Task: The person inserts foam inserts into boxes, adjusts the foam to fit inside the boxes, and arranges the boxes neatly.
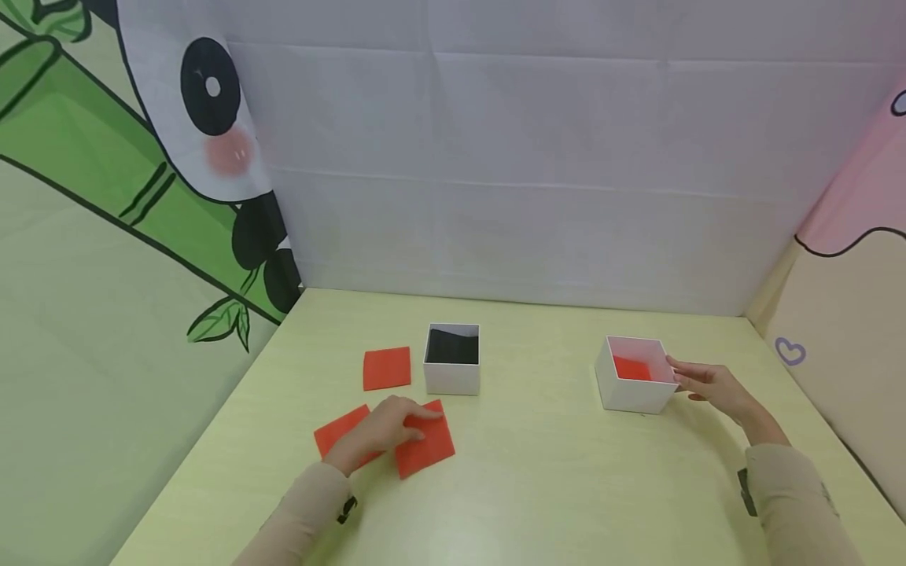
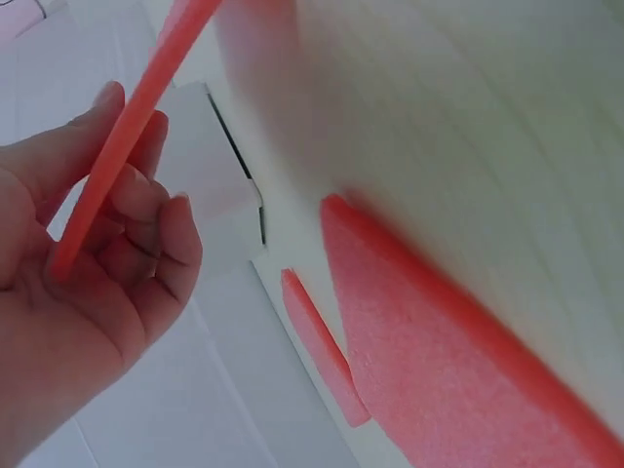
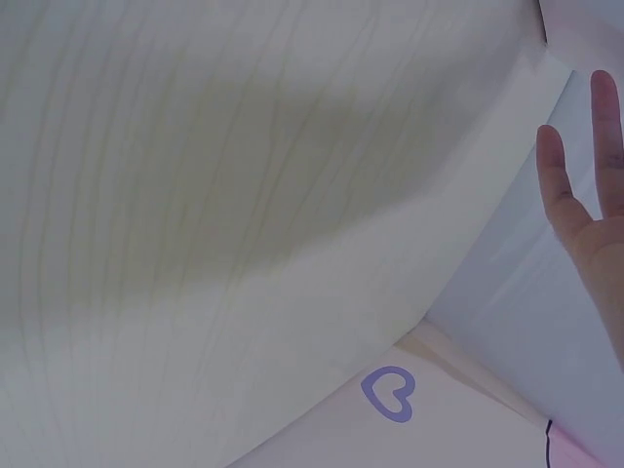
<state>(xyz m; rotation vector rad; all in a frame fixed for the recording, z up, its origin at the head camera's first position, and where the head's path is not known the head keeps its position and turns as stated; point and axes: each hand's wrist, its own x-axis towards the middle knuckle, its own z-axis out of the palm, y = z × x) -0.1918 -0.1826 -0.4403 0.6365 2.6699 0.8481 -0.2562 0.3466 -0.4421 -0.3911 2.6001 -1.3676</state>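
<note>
My left hand [image 1: 385, 424] pinches a red felt-like square [image 1: 428, 448] between thumb and fingers. In the left wrist view this square [image 2: 117, 146] shows edge-on, raised in the hand. A second red square [image 1: 340, 431] lies partly hidden under the left wrist, and a third red square [image 1: 387, 368] lies flat farther back. On the right, my right hand [image 1: 715, 387] touches the right wall of a white box [image 1: 630, 395] with its fingertips at the rim. A red piece [image 1: 631, 368] lies inside that box. The right wrist view shows two straight fingers [image 3: 556, 180]; the box is out of it.
Another white box [image 1: 453, 381] stands behind the held square, with a black piece [image 1: 453, 347] inside. All of this is on a pale wood-grain table [image 1: 538, 472]. A light cloth backdrop [image 1: 538, 181] rises along the back edge, with printed side panels left and right.
</note>
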